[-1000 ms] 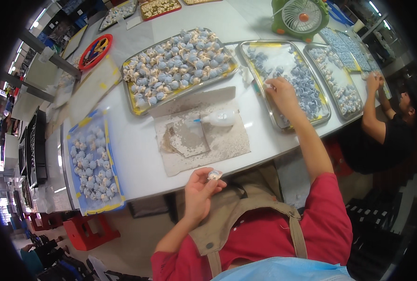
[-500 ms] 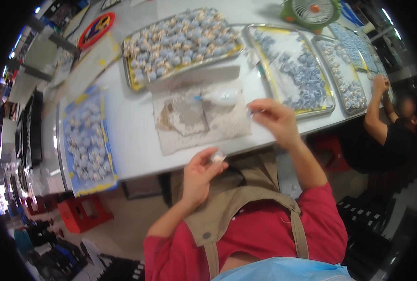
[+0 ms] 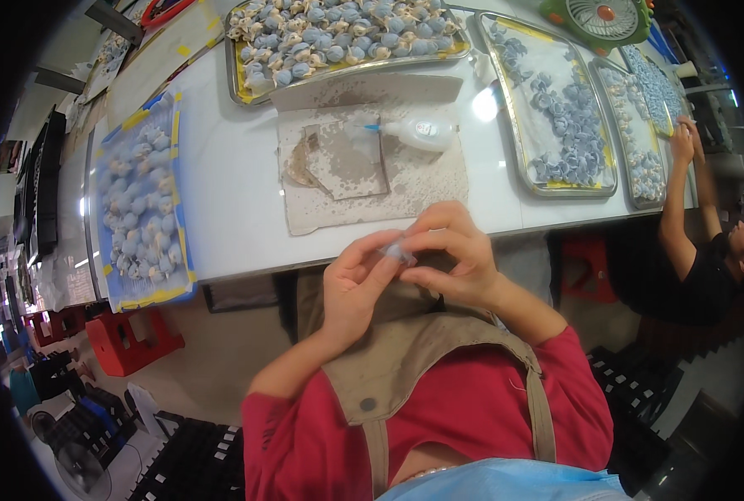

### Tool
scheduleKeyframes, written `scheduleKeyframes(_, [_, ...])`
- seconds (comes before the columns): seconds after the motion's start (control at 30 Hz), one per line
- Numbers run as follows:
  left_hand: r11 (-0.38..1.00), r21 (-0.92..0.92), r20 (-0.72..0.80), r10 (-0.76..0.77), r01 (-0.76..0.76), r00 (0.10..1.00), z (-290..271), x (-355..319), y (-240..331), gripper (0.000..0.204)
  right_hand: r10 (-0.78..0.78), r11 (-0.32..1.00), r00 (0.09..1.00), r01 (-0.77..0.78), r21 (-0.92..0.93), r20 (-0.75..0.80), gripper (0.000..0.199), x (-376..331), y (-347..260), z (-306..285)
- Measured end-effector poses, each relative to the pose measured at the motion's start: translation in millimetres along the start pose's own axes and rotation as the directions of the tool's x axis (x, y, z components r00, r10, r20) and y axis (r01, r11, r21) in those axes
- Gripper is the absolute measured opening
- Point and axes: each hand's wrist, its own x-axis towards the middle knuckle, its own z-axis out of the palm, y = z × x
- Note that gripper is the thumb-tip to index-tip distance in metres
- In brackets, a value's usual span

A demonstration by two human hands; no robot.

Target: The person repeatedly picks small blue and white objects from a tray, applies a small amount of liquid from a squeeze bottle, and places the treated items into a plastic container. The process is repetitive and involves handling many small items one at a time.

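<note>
Just off the table's front edge, my left hand (image 3: 357, 288) and my right hand (image 3: 455, 259) meet at the fingertips. Between them is a small blue-grey and whitish piece (image 3: 397, 251), mostly covered by the fingers. The left thumb and fingers pinch it from one side, and the right thumb and forefinger close on it from the other. Beyond the hands, a stained cardboard sheet (image 3: 426, 200) lies on the white table. On it rests a white squeeze bottle (image 3: 426, 134) on its side, its blue tip pointing left.
A tray (image 3: 338, 42) of blue-and-cream pieces stands at the back. To the right, another tray (image 3: 556, 125) holds blue-grey cupped pieces, beside a narrower tray (image 3: 637, 138). A blue-lined tray (image 3: 142, 209) is at left. A green fan (image 3: 601, 18) and a seated co-worker (image 3: 689, 242) are at right.
My right hand has come down and left from above the cardboard, bringing a small bluish piece to the pale one in my left hand. The view has shifted, so the table sits higher.
</note>
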Motion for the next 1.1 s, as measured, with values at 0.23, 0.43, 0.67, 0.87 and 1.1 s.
scheduleKeyframes(0.23, [0.984,0.147,0.004,0.106,-0.105,0.994,6,1,3,0.036,-0.041,0.978,0.995,0.022,-0.208,-0.091,0.027,-12,-1,4])
scheduleKeyframes(0.43, [0.965,0.246,-0.045,0.106,-0.092,0.993,10,-1,2,0.033,-0.133,0.921,0.990,0.107,-0.376,-0.045,0.026,-11,-10,0])
scheduleKeyframes(0.67, [0.948,0.303,-0.039,0.115,-0.098,0.993,7,1,3,0.029,-0.147,0.944,0.987,0.124,-0.307,-0.056,0.025,-11,0,-1])
scheduleKeyframes(0.87, [0.947,0.303,0.005,0.112,-0.108,0.994,7,-2,8,0.028,-0.160,0.939,0.983,0.124,-0.320,-0.088,0.027,-12,-8,0])
scheduleKeyframes(1.1, [0.926,0.317,0.049,0.201,-0.207,0.978,1,1,3,0.029,-0.282,0.895,0.959,0.262,-0.362,-0.003,0.030,-2,-2,-12])
